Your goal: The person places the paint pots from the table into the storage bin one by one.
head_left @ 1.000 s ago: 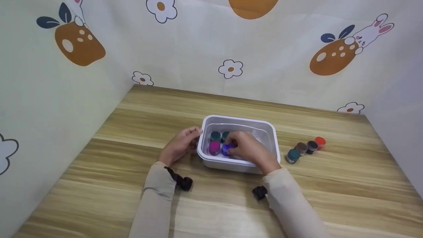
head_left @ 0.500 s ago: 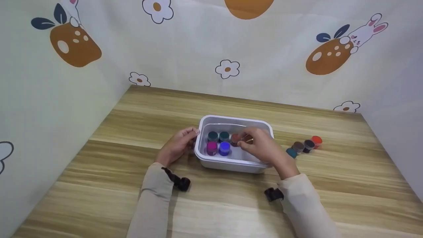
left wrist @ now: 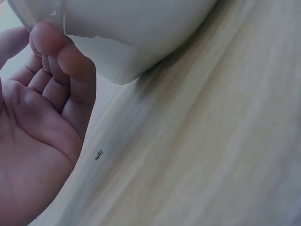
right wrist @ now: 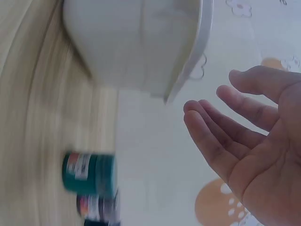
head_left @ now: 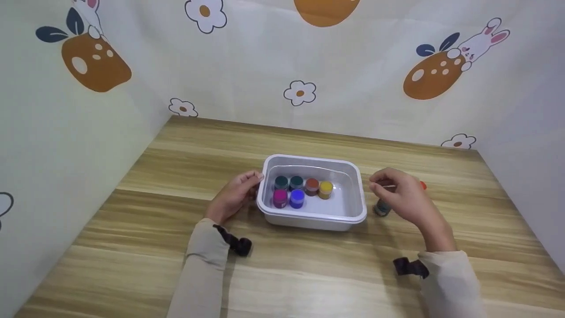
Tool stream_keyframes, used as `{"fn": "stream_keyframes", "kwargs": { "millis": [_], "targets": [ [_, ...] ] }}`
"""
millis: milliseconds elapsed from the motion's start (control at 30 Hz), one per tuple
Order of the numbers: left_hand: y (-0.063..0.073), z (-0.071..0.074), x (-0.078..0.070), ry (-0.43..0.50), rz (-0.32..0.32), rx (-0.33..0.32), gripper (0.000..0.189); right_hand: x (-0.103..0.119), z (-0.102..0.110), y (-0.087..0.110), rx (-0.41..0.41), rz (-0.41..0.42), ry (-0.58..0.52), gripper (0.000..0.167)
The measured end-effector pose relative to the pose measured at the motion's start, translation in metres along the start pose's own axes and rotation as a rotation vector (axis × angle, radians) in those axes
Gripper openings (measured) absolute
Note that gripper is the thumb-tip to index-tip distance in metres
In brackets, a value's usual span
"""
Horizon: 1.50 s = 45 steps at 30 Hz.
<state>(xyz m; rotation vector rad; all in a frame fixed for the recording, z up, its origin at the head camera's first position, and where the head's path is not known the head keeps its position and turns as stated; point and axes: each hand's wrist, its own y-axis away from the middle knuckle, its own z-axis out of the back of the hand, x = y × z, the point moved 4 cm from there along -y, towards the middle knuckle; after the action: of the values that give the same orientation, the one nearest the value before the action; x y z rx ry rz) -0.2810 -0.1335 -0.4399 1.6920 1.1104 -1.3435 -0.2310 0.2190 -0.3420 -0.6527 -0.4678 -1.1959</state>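
Observation:
My left hand (head_left: pixel 236 196) pinches the left rim of a white plastic tub (head_left: pixel 315 222), its fingertips at the rim in the left wrist view. Inside, toward the left, small paint jars stand in two rows: two dark green jars (head_left: pixel 296 182), a reddish-brown jar (head_left: pixel 312 186) and a yellow jar (head_left: pixel 325 190) at the back, a magenta jar (head_left: pixel 280 198) and a blue jar (head_left: pixel 297 198) in front. My right hand (head_left: pixel 404 196) hovers right of the tub, holding nothing, fingers loosely bent. Beneath it a teal jar (right wrist: pixel 89 173) stands on the table, partly hidden in the head view.
A jar with a label (right wrist: pixel 99 207) stands beside the teal one. A red jar (head_left: pixel 423 185) peeks out behind my right hand. Wood-grain table (head_left: pixel 309 274) surrounds the tub, and a printed cloth (head_left: pixel 247 70) walls off the back and sides.
My right hand has let go of the yellow jar, left the tub and moved right, over the jars on the table. The left hand still holds the rim.

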Motion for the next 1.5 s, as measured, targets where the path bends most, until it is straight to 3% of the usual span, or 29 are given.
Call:
{"fn": "stream_keyframes", "kwargs": {
  "millis": [300,567,833,1200,1500],
  "targets": [
    [0.002,0.001,0.003,0.010,0.031,0.002,0.017,-0.042,0.005,0.012,0.045,-0.027,0.081,0.022],
    [0.002,0.001,0.003,0.007,0.029,0.008,0.018,-0.054,-0.001,0.014,0.079,-0.053,0.106,0.031],
    [0.001,0.000,0.002,0.006,0.036,0.013,0.017,-0.055,-0.007,0.013,0.085,-0.092,0.196,0.039],
    [0.001,-0.001,0.002,0.019,0.034,0.011,0.018,-0.053,-0.003,0.016,0.035,-0.059,0.228,0.028],
    [0.000,-0.001,0.002,0.016,0.036,0.015,0.018,-0.023,0.024,0.014,-0.025,-0.046,0.170,0.032]
  ]
}}
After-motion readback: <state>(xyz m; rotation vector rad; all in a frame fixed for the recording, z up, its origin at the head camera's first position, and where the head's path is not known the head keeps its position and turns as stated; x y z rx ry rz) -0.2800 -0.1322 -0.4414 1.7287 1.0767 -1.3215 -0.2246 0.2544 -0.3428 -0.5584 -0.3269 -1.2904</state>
